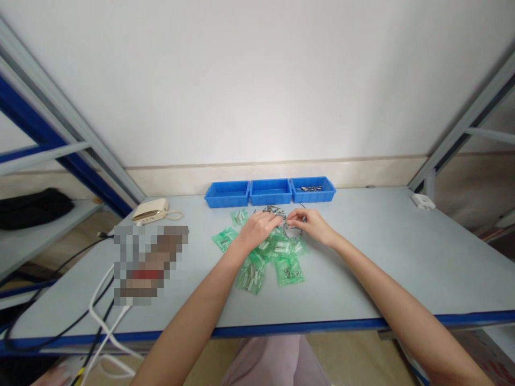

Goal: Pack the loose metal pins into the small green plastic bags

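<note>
Loosely heaped, small metal fasteners [274, 210], green plastic bags [263, 252]

Your bags [288, 271] are glossy, crinkled green plastic, your pins [274, 210] are shiny bare metal, your bins [270, 199] are smooth blue plastic, and your desk [402, 257] has a smooth, matt pale-grey top.
</note>
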`<state>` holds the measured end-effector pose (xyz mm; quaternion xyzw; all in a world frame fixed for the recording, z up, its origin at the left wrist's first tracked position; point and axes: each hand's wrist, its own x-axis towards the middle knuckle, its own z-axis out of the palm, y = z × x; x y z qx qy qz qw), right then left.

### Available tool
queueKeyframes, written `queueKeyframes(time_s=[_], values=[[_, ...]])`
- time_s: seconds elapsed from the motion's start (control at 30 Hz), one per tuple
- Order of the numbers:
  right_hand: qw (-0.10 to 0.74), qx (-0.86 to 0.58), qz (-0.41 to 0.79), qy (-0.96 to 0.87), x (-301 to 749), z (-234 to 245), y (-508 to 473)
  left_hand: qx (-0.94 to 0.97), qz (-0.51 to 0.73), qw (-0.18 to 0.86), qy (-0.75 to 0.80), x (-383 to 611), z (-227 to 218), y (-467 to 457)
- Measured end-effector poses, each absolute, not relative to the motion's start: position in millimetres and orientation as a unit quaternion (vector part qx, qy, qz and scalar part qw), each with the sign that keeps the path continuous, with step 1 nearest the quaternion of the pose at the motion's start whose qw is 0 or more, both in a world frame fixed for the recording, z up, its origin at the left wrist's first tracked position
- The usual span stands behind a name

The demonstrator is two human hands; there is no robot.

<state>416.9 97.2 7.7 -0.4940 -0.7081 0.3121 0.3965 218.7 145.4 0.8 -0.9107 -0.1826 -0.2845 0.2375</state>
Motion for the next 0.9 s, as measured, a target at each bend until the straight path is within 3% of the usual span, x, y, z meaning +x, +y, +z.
queueKeyframes(time_s=[0.3, 0.6, 0.9], values=[[0.373, -0.524, 0.176, -0.745, 417.9, 15.5, 90.4, -0.911, -0.277, 0.215, -0.217, 219.5, -4.5, 148.3], [0.374, -0.496, 0.15, -0.769, 415.4, 15.7, 89.9, -0.902, -0.297, 0.239, -0.203, 220.9, -2.7, 147.0], [0.32, -0.503, 0.076, -0.799, 415.4, 17.1, 87.9, -0.908, -0.279, 0.233, -0.209, 220.7, -3.3, 147.3]])
